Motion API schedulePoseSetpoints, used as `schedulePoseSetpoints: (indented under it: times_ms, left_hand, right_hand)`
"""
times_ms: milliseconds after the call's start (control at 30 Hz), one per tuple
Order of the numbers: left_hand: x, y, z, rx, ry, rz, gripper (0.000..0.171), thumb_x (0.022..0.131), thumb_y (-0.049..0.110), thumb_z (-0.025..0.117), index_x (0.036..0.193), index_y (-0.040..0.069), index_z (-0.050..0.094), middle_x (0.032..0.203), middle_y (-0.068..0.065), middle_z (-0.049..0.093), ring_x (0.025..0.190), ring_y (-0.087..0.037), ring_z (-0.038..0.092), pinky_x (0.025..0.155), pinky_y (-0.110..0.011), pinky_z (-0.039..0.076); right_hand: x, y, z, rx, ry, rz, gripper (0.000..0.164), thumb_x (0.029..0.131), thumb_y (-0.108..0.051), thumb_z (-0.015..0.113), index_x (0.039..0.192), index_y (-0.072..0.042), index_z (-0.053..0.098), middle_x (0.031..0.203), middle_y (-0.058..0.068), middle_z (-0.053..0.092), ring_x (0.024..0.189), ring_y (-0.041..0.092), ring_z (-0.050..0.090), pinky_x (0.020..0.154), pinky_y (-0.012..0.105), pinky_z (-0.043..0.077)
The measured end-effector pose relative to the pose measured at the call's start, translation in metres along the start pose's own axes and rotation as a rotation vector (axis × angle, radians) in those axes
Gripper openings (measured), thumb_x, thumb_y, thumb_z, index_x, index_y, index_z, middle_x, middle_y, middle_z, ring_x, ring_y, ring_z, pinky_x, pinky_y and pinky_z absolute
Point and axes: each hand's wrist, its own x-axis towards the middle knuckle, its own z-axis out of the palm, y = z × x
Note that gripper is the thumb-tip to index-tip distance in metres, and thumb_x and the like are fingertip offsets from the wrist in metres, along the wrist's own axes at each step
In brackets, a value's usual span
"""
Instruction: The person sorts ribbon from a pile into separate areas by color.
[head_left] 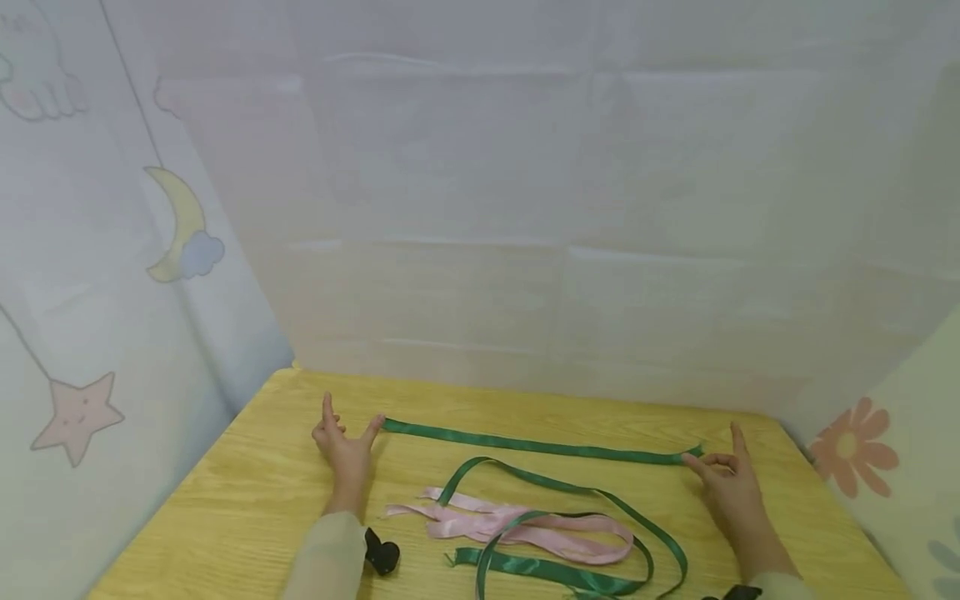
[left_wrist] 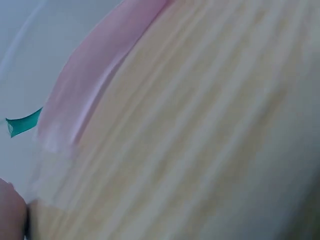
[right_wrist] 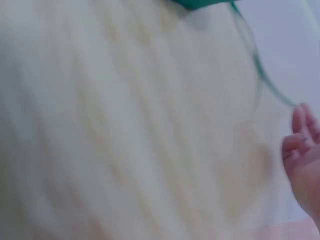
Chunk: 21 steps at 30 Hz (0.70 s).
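A green ribbon point(head_left: 532, 446) stretches nearly straight between both hands in the head view. My left hand point(head_left: 347, 454) holds its left end at the fingertips, with one finger raised. Its other end is pinched in my right hand point(head_left: 733, 492), a short frayed tail showing past the fingertips; here too a finger points up. A pink ribbon point(head_left: 495, 525) lies in folds on the table nearer me, with another green ribbon point(head_left: 630, 500) looping over and around it. In the right wrist view, a thin green strand point(right_wrist: 265, 77) runs to the fingertips of my right hand point(right_wrist: 306, 160).
The yellow wood-grain table point(head_left: 225, 500) runs back to a pale creased sheet point(head_left: 480, 208). A printed sheet with a moon point(head_left: 183, 217) and a star point(head_left: 78, 417) hangs at the left. A flower print point(head_left: 851, 446) shows on the right. Black wrist mounts point(head_left: 382, 552) sit at my sleeves.
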Motion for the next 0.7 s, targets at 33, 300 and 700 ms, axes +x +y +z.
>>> schedulePoseSetpoints:
  times_ms: [33,300,700]
  left_hand:
    - [0.001,0.001,-0.002,0.007,-0.018,-0.017,0.1,0.075,0.019,0.079,0.149,0.027,0.011,0.126,-0.02,0.027,0.103,-0.031,0.031,0.078,-0.04,0.034]
    - [-0.011,0.053,-0.011,0.014,-0.465,-0.07,0.104,0.08,0.037,0.071,0.148,0.031,-0.007,0.127,-0.019,0.023,0.108,-0.031,0.026,0.081,-0.039,0.035]
    - [-0.063,0.082,0.008,0.487,-0.929,0.113,0.022,0.084,0.027,0.07,0.095,0.008,0.065,0.08,-0.003,0.053,0.068,-0.018,0.048,0.056,-0.032,0.04]
  right_hand:
    - [0.0,-0.004,-0.001,-0.02,-0.036,-0.026,0.094,0.092,-0.036,0.057,0.139,-0.042,-0.023,0.117,0.016,0.037,0.078,0.011,0.047,0.059,0.028,0.044]
    - [-0.013,-0.065,0.002,-0.13,-0.257,-0.116,0.067,0.093,-0.035,0.055,0.148,-0.015,0.022,0.112,0.013,0.049,0.101,0.025,0.045,0.081,0.05,0.041]
    - [-0.038,-0.107,0.043,0.003,-0.299,-0.117,0.05,0.092,-0.034,0.057,0.136,-0.012,0.046,0.106,0.012,0.052,0.093,0.023,0.048,0.074,0.035,0.042]
